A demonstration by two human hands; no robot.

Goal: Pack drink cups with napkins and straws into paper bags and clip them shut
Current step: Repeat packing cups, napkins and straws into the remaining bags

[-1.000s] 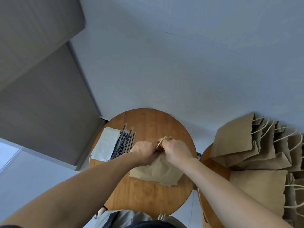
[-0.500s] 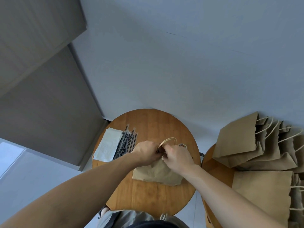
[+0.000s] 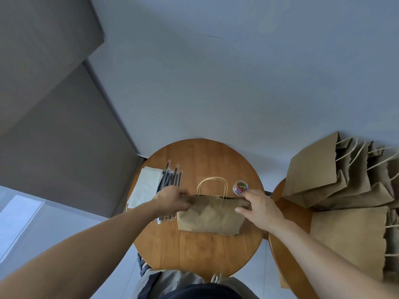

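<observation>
A brown paper bag (image 3: pixel 210 216) stands on the round wooden table (image 3: pixel 194 251), its top edges pressed together and its twine handles (image 3: pixel 212 186) upright. A gold paper clip (image 3: pixel 212 198) sits on the top edge near the middle. My left hand (image 3: pixel 172 200) grips the bag's upper left corner. My right hand (image 3: pixel 257 207) holds the upper right corner, thumb on the front face. Whatever is inside the bag is hidden.
White napkins (image 3: pixel 145 185) and several black wrapped straws (image 3: pixel 170 180) lie at the table's left. A small clear tub of coloured paper clips (image 3: pixel 240 187) stands just beyond my right hand. A second wooden table (image 3: pixel 289 225) on the right carries several more brown bags (image 3: pixel 323 173).
Both hands were together at the middle of the bag's top edge. They have slid apart to the two upper corners, uncovering the clip and the handles. The tub of clips is now in view.
</observation>
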